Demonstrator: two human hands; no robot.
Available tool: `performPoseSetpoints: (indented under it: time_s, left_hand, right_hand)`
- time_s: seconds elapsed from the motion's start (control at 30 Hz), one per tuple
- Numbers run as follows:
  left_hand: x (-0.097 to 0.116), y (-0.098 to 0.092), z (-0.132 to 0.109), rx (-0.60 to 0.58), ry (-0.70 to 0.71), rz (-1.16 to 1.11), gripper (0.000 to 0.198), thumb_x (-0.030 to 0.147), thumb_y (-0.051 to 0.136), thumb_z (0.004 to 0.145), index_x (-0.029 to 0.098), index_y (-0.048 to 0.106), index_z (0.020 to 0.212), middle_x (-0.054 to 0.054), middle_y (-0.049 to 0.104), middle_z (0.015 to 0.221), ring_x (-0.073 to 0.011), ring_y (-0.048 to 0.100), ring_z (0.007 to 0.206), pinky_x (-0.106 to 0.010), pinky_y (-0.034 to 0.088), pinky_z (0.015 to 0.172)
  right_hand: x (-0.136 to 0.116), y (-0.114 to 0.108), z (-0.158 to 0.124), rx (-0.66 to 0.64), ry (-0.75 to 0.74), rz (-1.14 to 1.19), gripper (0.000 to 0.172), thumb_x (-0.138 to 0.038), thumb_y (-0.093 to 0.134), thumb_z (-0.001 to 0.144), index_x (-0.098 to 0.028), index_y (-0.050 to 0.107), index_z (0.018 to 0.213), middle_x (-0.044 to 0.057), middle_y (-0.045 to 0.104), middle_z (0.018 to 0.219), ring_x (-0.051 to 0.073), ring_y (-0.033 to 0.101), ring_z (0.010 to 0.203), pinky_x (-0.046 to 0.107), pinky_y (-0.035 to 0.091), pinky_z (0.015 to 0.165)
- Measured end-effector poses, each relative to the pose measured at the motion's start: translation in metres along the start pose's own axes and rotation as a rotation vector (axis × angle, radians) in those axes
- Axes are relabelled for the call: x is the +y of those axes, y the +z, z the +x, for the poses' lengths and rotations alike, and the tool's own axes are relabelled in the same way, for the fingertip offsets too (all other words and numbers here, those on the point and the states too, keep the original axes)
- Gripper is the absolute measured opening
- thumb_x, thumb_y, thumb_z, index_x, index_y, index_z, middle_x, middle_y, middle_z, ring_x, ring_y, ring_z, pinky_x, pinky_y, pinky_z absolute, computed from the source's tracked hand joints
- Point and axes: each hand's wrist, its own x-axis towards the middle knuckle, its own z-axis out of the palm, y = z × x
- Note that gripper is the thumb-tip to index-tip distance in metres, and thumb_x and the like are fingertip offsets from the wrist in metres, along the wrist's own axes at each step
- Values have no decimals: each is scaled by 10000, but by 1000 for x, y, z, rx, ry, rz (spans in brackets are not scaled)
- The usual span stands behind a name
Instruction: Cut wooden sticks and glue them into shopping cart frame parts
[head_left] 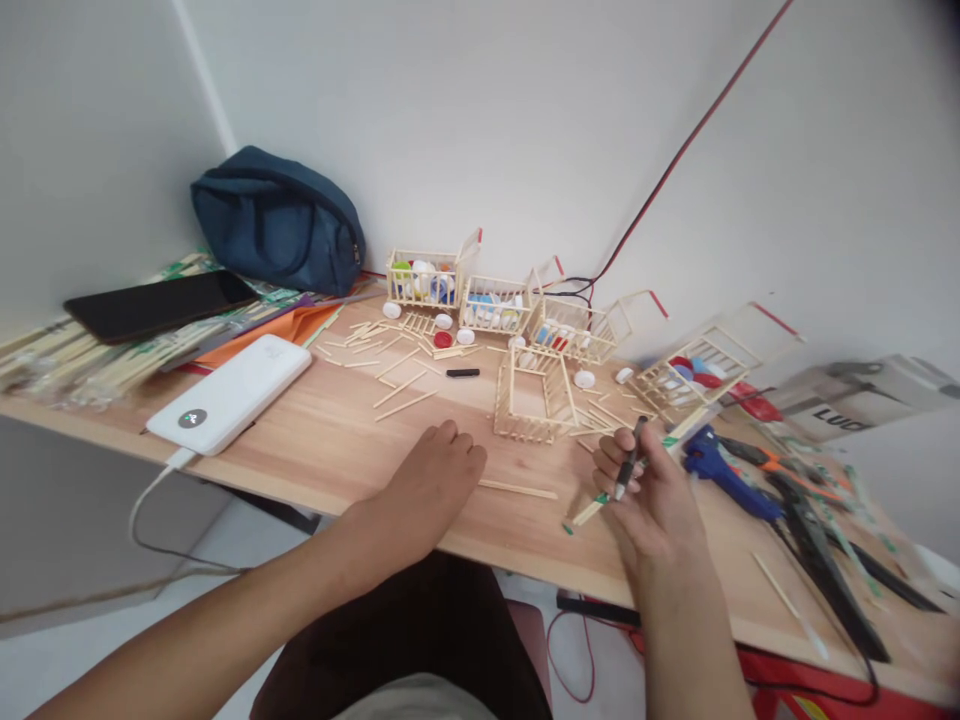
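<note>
My left hand (431,475) lies flat on the wooden table (315,440), palm down with fingers loosely together, holding nothing. A loose stick (517,489) lies just to its right. My right hand (649,490) grips a dark pen (630,458) upright between thumb and fingers, above a wrapped pair of chopsticks (600,503). Directly behind the hands stands an open wooden stick frame (534,396). Further back stands a row of small stick carts (427,277) filled with coloured bottle caps.
A white power bank (229,393) with a cable lies at left, a black phone (157,303) and a blue bag (277,220) behind it. A blue glue gun (724,470), pliers and black tools lie at right. Loose sticks and caps are scattered mid-table.
</note>
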Motion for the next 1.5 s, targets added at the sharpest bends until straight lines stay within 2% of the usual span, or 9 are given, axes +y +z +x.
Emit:
performPoseSetpoints:
  time_s: [0.13,0.4,0.7,0.83,1.0,1.07,1.2,1.3,1.5]
  left_hand:
    - [0,3,1,19,-7,53,277,-28,438,735,160,479,934,-122,534,1051,-270,443,952,-431,366,867]
    - [-19,-4,3,82,-125,-289,161,115,376,911,213,489,853,-30,538,836,-205,460,833,-325,370,704]
    - [-29,-1,15,120,-264,-62,116,154,428,909,176,521,843,-66,534,941,-226,458,899,-371,392,795]
    - [-35,-3,23,85,-200,7,125,132,430,905,171,534,846,-79,549,934,-237,448,893,-383,387,805]
    - [-57,-28,11,31,-135,-73,153,87,418,872,181,513,799,-58,565,855,-212,460,834,-342,380,768]
    - [-66,-44,-2,30,-233,-98,151,110,421,867,187,513,775,-51,571,820,-213,470,821,-333,373,738]
    - [-68,-64,-19,146,-470,-49,149,171,420,876,190,501,752,-42,575,785,-204,489,773,-325,360,700]
    - [-54,-54,-9,119,-501,-69,134,168,428,857,186,491,739,-52,587,793,-202,521,782,-317,380,694]
    - [-31,-12,29,115,-418,-26,134,143,423,848,178,528,772,-65,600,801,-215,542,789,-339,413,723]
  right_hand:
    - [-1,-2,-2,-9,-6,-3,332,-359,794,713,-157,532,680,-94,344,544,7,328,392,109,331,344]
    - [-2,-1,-2,-12,-10,17,329,-340,794,708,-165,518,672,-92,365,540,8,326,390,105,328,335]
    - [-3,2,-1,-18,-7,-22,348,-363,815,680,-170,527,666,-93,364,543,9,319,385,104,315,318]
    - [-5,-1,1,10,-17,-54,344,-401,810,686,-171,554,695,-93,363,548,6,302,384,101,308,318]
    - [-12,-2,-2,28,-31,-54,336,-392,811,685,-157,570,688,-79,393,559,14,309,411,115,328,328]
    - [-15,-1,-3,23,-40,-63,342,-386,811,685,-151,562,663,-74,392,560,15,314,416,119,335,331]
    - [-16,3,-3,9,-33,-78,342,-366,815,682,-141,559,647,-73,383,571,5,317,413,114,342,342]
    - [-12,7,-1,-7,-28,-82,352,-373,821,672,-138,562,633,-73,380,570,3,321,408,109,331,335]
    - [-6,16,-1,-28,-27,-105,335,-394,800,698,-145,580,657,-75,377,575,2,302,409,99,318,338]
